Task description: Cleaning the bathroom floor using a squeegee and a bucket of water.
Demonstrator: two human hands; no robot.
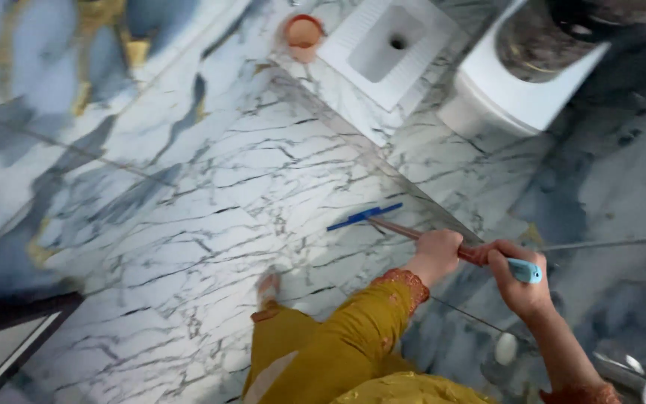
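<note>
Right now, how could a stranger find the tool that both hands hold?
Start at the white squat pan set in the marble floor, then look down toward the hands. The wiper rests on the floor there, its long handle running to the left hand and right hand. Its flat blue head sets it apart.

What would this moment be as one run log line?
left hand: grips wiper handle | right hand: grips handle end | blue blade: on wet marble floor

White marble-patterned floor (211, 194) with grey veins, white squat toilet pan (386, 45) set in a raised step, orange mug (303, 34) beside it, white container (517, 90)
</note>
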